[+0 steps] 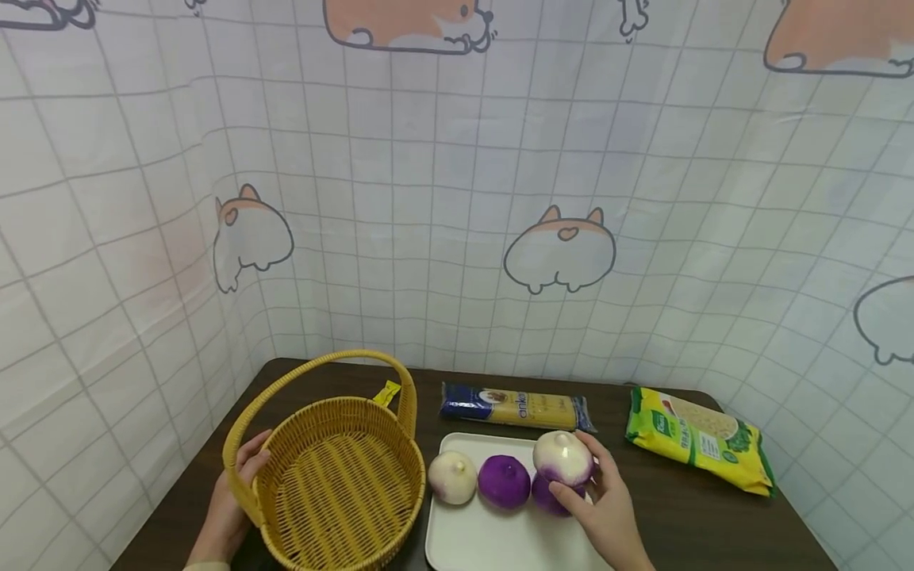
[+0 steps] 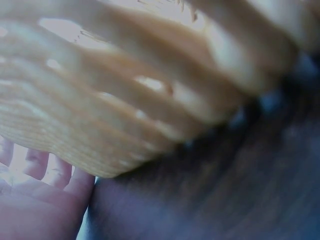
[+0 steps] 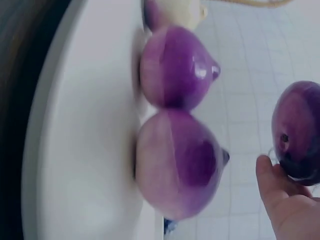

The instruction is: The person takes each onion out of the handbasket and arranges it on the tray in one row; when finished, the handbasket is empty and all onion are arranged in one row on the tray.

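My right hand (image 1: pixel 607 503) holds a white-and-purple turnip (image 1: pixel 562 457) by its side, white tip up. In the right wrist view this turnip (image 3: pixel 301 132) hangs above the tray, well apart from two purple bulbs. One purple bulb (image 1: pixel 551 493) lies under the held turnip in the head view, and a second purple bulb (image 1: pixel 504 482) sits beside it. Another white-and-purple turnip (image 1: pixel 453 477) rests at the tray's left. My left hand (image 1: pixel 232 492) rests against the outer left side of a yellow wicker basket (image 1: pixel 343 492), its fingers (image 2: pixel 59 172) lying along the woven wall.
The white tray (image 1: pixel 493 543) stands right of the basket on a dark table (image 1: pixel 685 507). Behind it lies a pasta packet (image 1: pixel 517 406). A yellow-green food bag (image 1: pixel 700 438) is at the right, and a small yellow packet (image 1: pixel 386 393) lies behind the basket, whose tall handle (image 1: pixel 314 361) arches up.
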